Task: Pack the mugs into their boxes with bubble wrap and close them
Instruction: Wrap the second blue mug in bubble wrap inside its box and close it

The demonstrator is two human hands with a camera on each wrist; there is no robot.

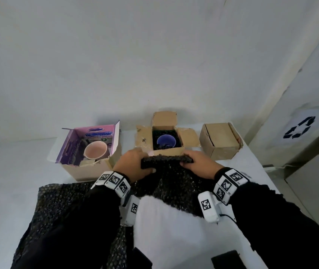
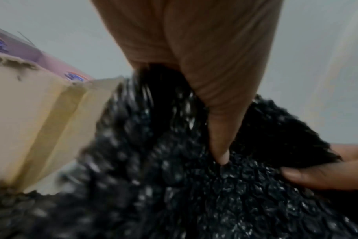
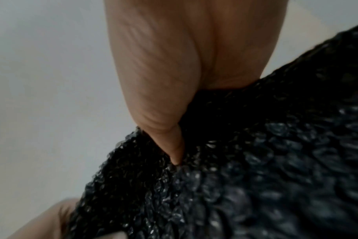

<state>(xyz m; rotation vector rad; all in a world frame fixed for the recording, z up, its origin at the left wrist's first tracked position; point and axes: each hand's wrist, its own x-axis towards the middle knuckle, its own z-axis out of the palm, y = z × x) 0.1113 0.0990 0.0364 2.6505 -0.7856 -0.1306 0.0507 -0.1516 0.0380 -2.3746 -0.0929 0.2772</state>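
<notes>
Both hands hold one sheet of black bubble wrap (image 1: 171, 179) by its folded top edge, just in front of the open brown box (image 1: 166, 151). My left hand (image 1: 135, 164) grips the left end, and my right hand (image 1: 195, 162) grips the right end. Both thumbs press into the bubble wrap (image 2: 194, 186) (image 3: 255, 161) from below. A blue mug (image 1: 166, 141) sits in the open brown box on dark padding. A pink mug (image 1: 96, 150) sits in the purple-lined box (image 1: 88, 167) at the left.
A closed brown box (image 1: 220, 141) stands at the right of the white table (image 1: 174, 230). More black bubble wrap (image 1: 57, 206) lies at the front left under my left sleeve. A grey cabinet with a recycling sign (image 1: 300, 130) stands to the right. The wall is just behind the boxes.
</notes>
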